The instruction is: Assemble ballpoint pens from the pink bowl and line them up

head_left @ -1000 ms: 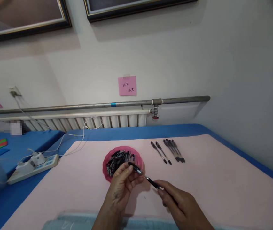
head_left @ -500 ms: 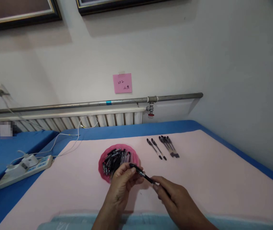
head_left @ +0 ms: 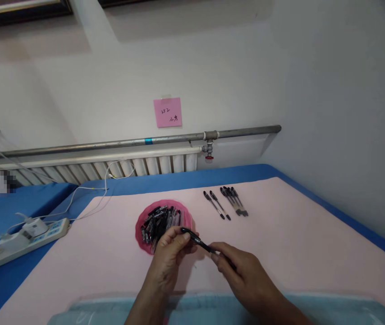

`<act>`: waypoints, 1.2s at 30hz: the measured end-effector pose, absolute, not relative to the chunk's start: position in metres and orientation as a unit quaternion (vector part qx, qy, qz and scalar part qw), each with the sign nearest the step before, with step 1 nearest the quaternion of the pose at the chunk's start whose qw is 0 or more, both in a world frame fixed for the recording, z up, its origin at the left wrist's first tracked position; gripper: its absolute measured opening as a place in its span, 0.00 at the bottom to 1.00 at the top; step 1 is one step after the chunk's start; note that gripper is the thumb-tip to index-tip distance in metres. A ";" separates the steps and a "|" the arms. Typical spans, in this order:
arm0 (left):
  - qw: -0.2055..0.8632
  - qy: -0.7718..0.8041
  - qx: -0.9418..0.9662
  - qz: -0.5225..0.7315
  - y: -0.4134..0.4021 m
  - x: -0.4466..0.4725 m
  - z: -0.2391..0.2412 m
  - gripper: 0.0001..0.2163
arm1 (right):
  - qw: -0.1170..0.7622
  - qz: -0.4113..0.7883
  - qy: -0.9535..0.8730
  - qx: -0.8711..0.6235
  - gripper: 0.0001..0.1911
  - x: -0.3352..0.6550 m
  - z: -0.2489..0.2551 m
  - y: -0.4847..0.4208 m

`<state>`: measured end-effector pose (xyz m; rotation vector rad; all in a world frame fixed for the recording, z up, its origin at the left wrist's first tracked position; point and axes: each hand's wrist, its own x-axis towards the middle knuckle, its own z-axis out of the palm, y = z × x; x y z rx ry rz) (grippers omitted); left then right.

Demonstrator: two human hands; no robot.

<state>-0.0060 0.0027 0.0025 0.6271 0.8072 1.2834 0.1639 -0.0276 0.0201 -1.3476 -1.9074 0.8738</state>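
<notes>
Between my two hands is a black pen (head_left: pixel 199 242), slanting down to the right above the pink sheet. My left hand (head_left: pixel 174 246) is closed on its capped upper end, thumb on top. Fingers of my right hand (head_left: pixel 235 264) pinch the lower part of the same pen, hiding some of it. Just behind my left hand stands a pink scalloped basket (head_left: pixel 138 230) full of pen parts (head_left: pixel 161 221), mostly black and clear. Two pens (head_left: pixel 217 205) lie side by side farther back, and right of them is a tight row of several more pens (head_left: pixel 234 201).
A pink sheet (head_left: pixel 297 239) covers much of the blue table (head_left: pixel 179 184). At left lies a white power strip (head_left: pixel 26 246) with plugged-in adapters and a loose white cable (head_left: pixel 74 203). Behind are a radiator (head_left: pixel 152 164), a metal pipe (head_left: pixel 118 143) and a pink note (head_left: pixel 167 112).
The whole view has shifted slightly, so things sit a little left and higher. Both hands keep hold of the same pen in nearly the same pose.
</notes>
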 end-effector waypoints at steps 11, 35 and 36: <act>0.686 0.359 0.258 0.579 0.003 -0.001 0.003 0.09 | 0.336 0.317 -0.727 -0.508 0.11 0.163 0.015 -0.026; 0.615 0.454 0.414 0.495 0.005 -0.010 0.003 0.14 | 0.298 0.359 -0.713 -0.523 0.12 0.158 0.012 -0.025; 0.624 0.448 0.408 0.494 0.005 -0.009 0.004 0.14 | 0.297 0.359 -0.715 -0.521 0.12 0.158 0.012 -0.026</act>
